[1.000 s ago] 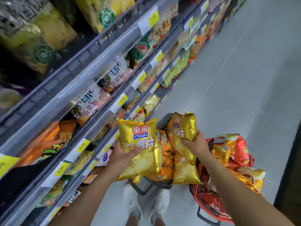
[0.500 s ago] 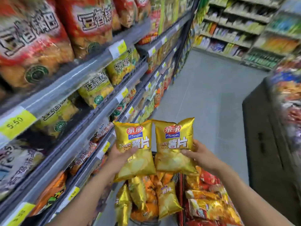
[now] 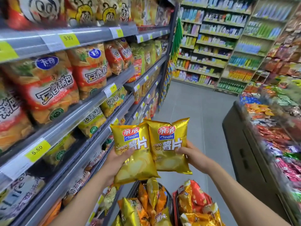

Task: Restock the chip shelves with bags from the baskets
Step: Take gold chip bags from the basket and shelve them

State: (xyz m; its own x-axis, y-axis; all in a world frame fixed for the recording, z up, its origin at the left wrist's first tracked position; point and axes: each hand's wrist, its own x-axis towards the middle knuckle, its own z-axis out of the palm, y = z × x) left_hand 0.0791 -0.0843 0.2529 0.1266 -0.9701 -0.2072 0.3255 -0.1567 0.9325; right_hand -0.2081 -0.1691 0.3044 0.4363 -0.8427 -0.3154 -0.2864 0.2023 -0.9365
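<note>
Two gold chip bags, the left bag [image 3: 135,154] and the right bag [image 3: 169,144], are held upright side by side, long axes vertical, top seams up, fronts to the camera, edges overlapping. The left hand [image 3: 117,160] grips the left bag, thumb across its front; the right hand [image 3: 193,156] grips the right bag likewise. They hang beside stocked shelves [image 3: 91,105], above two baskets, a black basket [image 3: 135,189] and a red basket [image 3: 174,201], on a grey floor [image 3: 195,111].

The left gold bag [image 3: 132,144] and the right gold bag [image 3: 169,144] both say "Qinqin" and "POTATO CHIPS". The high yellow tag [image 3: 68,38] on the top shelf edge [image 3: 97,32] reads 9.90. The low yellow tag [image 3: 37,150] on the lower shelf edge [image 3: 65,128] reads 5.50.
</note>
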